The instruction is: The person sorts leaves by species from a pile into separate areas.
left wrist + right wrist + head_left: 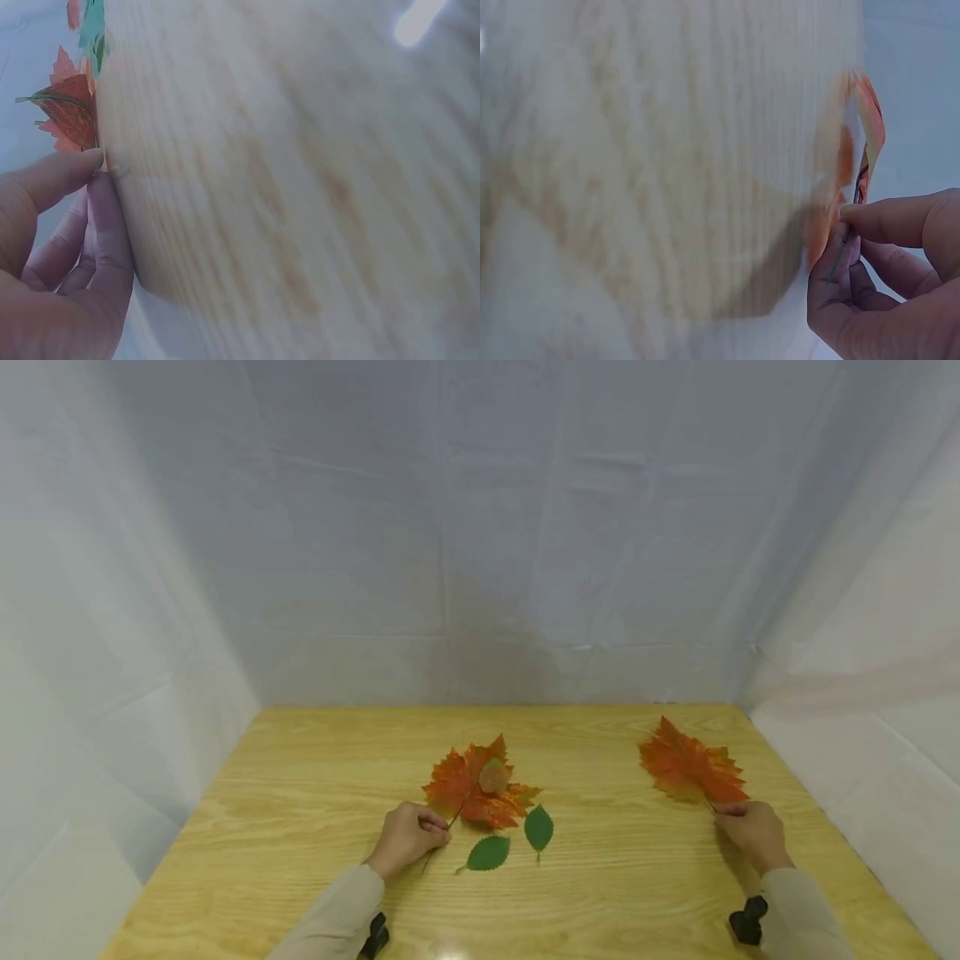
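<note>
Near the middle of the table, my left hand (411,837) pinches the thin dark stem of an orange-red maple leaf (447,782) between thumb and fingers. A small round piece (494,776), brownish orange with a green edge, lies on that leaf. Close to its lower right are two serrated green leaves, one (488,853) lying sideways and the other (538,829) pointing away. At the right, my right hand (752,833) holds a second orange-red maple leaf (692,766) by its stem. In the right wrist view this leaf (871,120) appears edge-on, beside its reflection in the tabletop.
The wood-grain table (300,777) meets a pale hanging sheet (480,527) at its back edge, and similar sheets hang on both sides. Black wrist mounts (748,921) show under the sleeves.
</note>
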Demonstrator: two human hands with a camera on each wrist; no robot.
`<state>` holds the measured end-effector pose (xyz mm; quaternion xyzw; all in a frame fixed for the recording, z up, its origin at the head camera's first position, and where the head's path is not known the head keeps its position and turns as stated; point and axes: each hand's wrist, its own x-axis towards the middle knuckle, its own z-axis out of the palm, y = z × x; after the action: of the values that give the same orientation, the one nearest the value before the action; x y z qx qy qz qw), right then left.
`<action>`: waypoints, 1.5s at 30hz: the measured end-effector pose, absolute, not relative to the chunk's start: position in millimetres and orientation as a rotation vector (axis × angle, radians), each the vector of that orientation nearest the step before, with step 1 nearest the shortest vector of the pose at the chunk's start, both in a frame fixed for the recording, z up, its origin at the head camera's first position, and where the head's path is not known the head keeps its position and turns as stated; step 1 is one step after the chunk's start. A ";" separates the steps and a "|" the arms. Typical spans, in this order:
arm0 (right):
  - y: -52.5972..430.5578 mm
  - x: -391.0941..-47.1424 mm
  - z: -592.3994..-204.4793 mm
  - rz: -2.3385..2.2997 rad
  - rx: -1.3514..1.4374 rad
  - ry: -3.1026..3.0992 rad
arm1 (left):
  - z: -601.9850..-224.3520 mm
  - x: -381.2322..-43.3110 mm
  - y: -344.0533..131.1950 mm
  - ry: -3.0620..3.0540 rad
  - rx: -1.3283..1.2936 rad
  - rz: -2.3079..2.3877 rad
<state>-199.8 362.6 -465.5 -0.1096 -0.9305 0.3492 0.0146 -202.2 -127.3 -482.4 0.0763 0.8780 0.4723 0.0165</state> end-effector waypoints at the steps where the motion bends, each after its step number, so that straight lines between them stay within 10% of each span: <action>1: 363.9 -199.4 -466.4 1.088 -0.356 -2.899 | -482.0 -202.2 -126.9 2.733 0.234 1.463; 45: 373.6 -199.9 -467.4 1.088 -0.334 -2.899 | -463.9 -204.6 -138.6 2.245 -0.019 1.643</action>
<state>-199.9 373.6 -467.4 -0.1072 -0.9307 0.3494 0.0138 -204.6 -138.6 -463.9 -0.0067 0.7939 0.5812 0.1786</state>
